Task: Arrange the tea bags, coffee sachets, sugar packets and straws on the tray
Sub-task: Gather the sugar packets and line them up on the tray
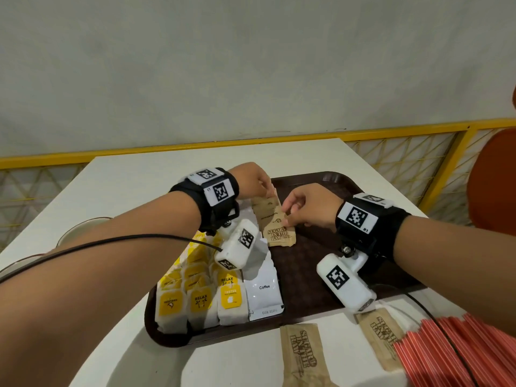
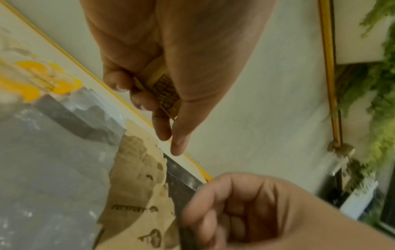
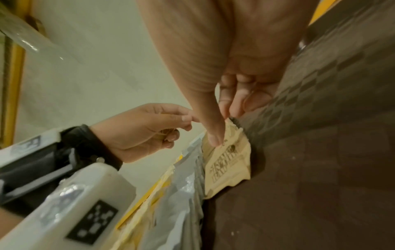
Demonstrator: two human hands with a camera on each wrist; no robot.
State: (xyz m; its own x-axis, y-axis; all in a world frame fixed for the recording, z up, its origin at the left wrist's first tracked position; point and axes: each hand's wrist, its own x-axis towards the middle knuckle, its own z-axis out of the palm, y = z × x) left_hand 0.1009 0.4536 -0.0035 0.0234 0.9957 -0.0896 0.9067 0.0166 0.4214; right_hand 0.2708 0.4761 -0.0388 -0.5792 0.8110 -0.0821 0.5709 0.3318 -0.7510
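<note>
Head view: left hand (image 1: 258, 178) pinches a brown sugar packet (image 2: 165, 92) over the tray (image 1: 335, 263). Right hand (image 1: 308, 205), fingers curled, presses its thumb on the sugar packets (image 1: 272, 222) lying there.

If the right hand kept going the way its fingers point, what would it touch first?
The right hand points down and leftward at the sugar packets on the tray; its thumb already seems to touch them, so they come first.

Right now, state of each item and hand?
Tea bags: rows on tray, left.
Coffee sachets: stacked beside them.
Sugar packets on tray: overlapping row, unfinished.
Two sugar packets: on table.
Straws: on table.
Left hand: pinches one packet.
Right hand: pinches row's edge.
</note>
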